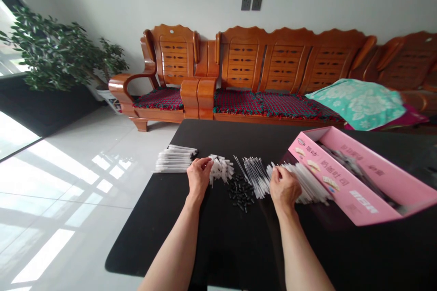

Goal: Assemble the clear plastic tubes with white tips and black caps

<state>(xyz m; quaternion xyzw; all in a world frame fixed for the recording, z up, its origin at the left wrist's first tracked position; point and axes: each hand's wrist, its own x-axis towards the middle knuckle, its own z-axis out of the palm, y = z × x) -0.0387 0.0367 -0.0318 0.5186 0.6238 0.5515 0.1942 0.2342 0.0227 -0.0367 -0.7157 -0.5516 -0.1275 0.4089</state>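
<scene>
My left hand (199, 175) is closed in a pinch at the left edge of a heap of short white plastic pieces (221, 170); what its fingertips hold is too small to make out. My right hand (284, 186) is also closed, fingers curled over a pile of long white tubes (310, 184), and whatever is in it is hidden. Between the hands lie thin grey pen refills (254, 173) in a loose bundle and a scatter of small black caps (241, 191). Left of my left hand, white pen-like sticks (175, 159) with dark ends lie side by side.
A pink open box (341, 177) with dark contents stands at the right on the black table (235, 241). Behind the table is a wooden sofa (283, 63) with patterned seat pads and a turquoise floral cloth (362, 102). A potted plant (64, 50) stands at the far left.
</scene>
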